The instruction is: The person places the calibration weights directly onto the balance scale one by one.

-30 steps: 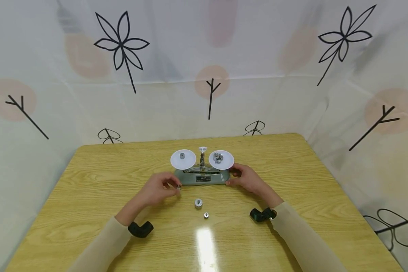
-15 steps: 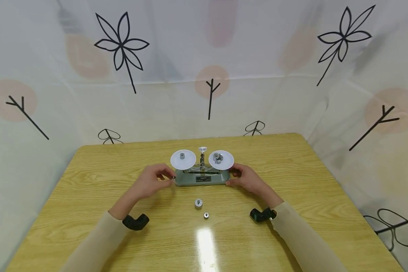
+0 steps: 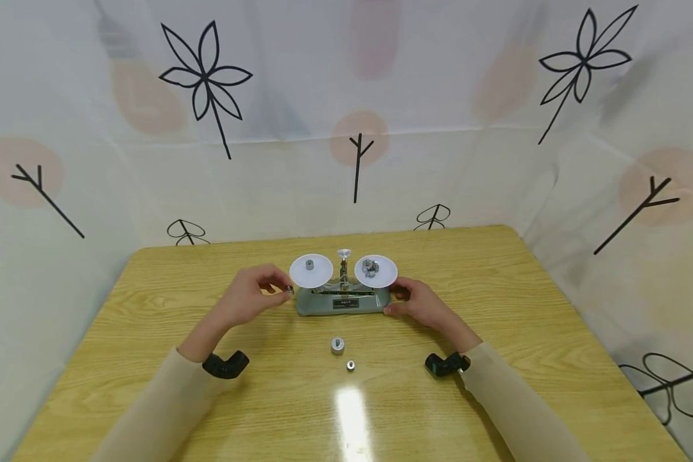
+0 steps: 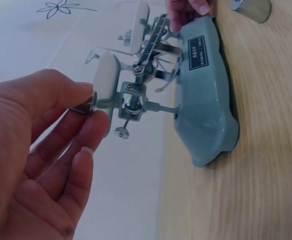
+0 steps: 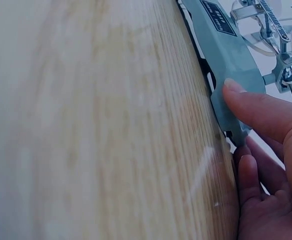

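Observation:
A balance scale point(image 3: 343, 304) with a grey-green base and two white pans stands on the table. My left hand point(image 3: 253, 296) pinches a small metal weight point(image 4: 84, 106) between thumb and fingertips, raised just outside the left pan point(image 3: 312, 280); in the left wrist view it is close to the pan's rim. One weight point(image 3: 309, 264) sits on that pan. Several small metal pieces point(image 3: 371, 267) lie clustered on the right pan point(image 3: 385, 278). My right hand point(image 3: 420, 304) grips the base's right end, the thumb point(image 5: 246, 97) on its front and the fingers behind the end.
In front of the scale, a larger weight point(image 3: 337, 346) and a smaller one point(image 3: 350, 366) stand on the wooden table point(image 3: 300, 410). A patterned cloth point(image 3: 289, 186) hangs behind the table's far edge and along its sides.
My left hand has moved left and away from me, up from the base's front left corner to pan level, carrying the pinched weight. The right hand and the scale stay where they were.

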Tool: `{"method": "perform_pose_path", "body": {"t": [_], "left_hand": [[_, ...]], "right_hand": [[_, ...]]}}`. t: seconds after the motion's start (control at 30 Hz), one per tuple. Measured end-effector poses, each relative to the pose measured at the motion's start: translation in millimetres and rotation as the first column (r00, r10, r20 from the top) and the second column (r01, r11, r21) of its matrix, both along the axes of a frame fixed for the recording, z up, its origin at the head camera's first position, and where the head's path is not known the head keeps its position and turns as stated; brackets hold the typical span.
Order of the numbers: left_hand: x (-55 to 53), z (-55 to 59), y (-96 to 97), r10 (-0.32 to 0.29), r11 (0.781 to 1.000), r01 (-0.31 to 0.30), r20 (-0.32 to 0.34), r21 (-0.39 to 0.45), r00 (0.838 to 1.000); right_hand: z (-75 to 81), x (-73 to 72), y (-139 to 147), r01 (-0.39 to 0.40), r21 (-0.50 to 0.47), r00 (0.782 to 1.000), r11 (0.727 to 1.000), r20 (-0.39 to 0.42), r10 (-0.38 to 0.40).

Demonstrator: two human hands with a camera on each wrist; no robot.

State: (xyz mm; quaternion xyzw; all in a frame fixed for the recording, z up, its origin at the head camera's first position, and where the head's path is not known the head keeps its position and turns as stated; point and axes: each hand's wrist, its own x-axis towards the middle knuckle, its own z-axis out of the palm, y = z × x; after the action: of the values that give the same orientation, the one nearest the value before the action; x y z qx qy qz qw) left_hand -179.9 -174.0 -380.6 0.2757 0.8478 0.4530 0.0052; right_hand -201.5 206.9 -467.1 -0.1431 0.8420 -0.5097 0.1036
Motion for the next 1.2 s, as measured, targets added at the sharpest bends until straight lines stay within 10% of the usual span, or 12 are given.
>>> {"method": "perform_pose_path", "body": {"t": [1.2], "left_hand": [[-34.5,32.0,25.1,-0.096,0.984,0.095,0.001,-0.148,0.995]], "right_hand": [[1.9,2.0,-1,-0.001,0.006,1.0,1.0,-0.006,0.001]]}}
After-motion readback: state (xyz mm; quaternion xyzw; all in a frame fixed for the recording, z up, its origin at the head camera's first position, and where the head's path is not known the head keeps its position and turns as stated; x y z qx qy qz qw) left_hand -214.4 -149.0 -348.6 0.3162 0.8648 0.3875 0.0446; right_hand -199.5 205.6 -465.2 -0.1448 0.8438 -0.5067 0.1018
